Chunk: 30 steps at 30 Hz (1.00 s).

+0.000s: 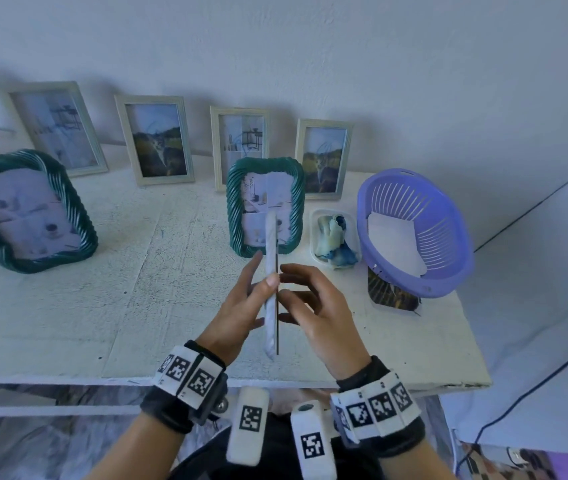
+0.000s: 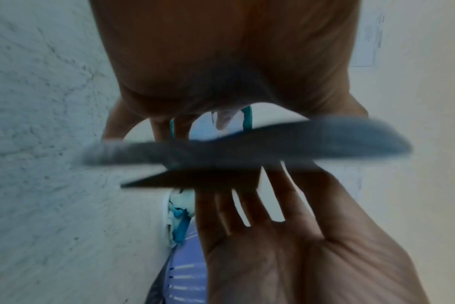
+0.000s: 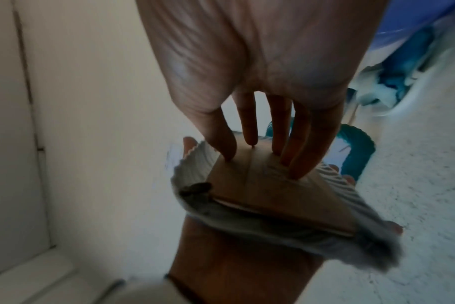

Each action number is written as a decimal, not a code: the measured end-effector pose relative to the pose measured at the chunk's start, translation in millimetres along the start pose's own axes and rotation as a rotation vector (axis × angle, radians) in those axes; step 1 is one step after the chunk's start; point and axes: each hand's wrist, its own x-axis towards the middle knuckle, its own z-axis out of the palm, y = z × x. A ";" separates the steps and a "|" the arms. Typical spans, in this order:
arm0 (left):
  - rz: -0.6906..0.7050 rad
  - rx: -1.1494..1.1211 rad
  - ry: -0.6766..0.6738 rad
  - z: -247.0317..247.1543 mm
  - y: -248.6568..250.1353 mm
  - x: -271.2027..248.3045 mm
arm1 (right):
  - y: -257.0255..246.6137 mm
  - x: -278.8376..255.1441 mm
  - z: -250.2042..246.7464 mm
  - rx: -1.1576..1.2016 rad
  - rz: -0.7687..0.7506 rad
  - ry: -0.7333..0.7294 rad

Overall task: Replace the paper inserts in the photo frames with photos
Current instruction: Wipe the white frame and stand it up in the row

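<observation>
1. Teal ribbed frame [image 1: 29,209] stands far left on the white table [image 1: 137,271].
2. Left hand [image 1: 237,306] grips the white ribbed frame [image 1: 271,289], held edge-on at centre.
3. Right hand [image 1: 313,306] presses straight fingers [image 3: 249,127] on its brown backing board [image 3: 268,185].
4. Purple basket [image 1: 448,271] sits right.

A home room, it seems. Photo frames [image 1: 156,140] line a worn white table [image 1: 102,306] against a plain wall [image 1: 275,46].

Green frame [image 1: 264,206] standing at twelve o'clock, basket [image 1: 417,233] blocking two o'clock; bare table [image 1: 157,289] lying open toward nine o'clock.
</observation>
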 end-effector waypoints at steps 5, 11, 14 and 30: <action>0.033 -0.121 0.011 -0.1 16.4 -7.0 | -3.7 0.8 4.7 -0.159 -0.020 0.016; 0.027 -0.016 0.059 -9.1 19.2 -6.2 | -15.8 3.0 -18.3 -0.484 -0.098 0.046; 0.038 0.036 0.079 -11.8 20.3 -7.8 | -12.4 6.5 -25.9 -0.774 -0.197 0.159; 0.101 0.158 0.329 -30.4 22.2 -18.3 | 7.8 30.7 -10.8 0.547 0.446 0.110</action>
